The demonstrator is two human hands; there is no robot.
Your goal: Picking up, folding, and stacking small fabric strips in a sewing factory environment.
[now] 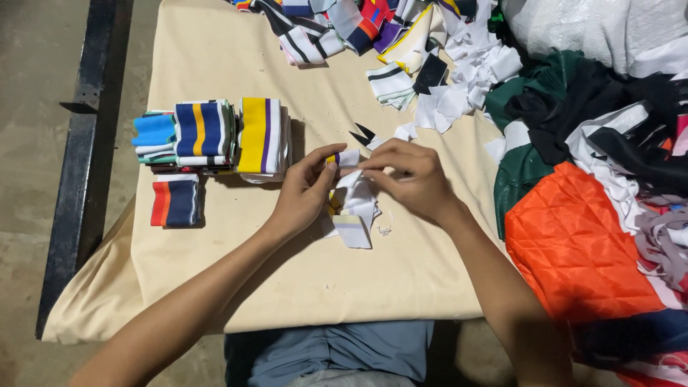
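At the centre of the frame, both my hands meet over the cream-covered desk [215, 64]. My left hand [302, 193] and right hand [410, 175] each pinch shut on one white cloth strip [352, 197] with a yellow-and-purple end, its tail hanging to the desk. Left of them sit folded stacks [208, 136], seemingly sorted. Farther up, the loose pile [373, 29] looks unsorted, so I judge plenty remains.
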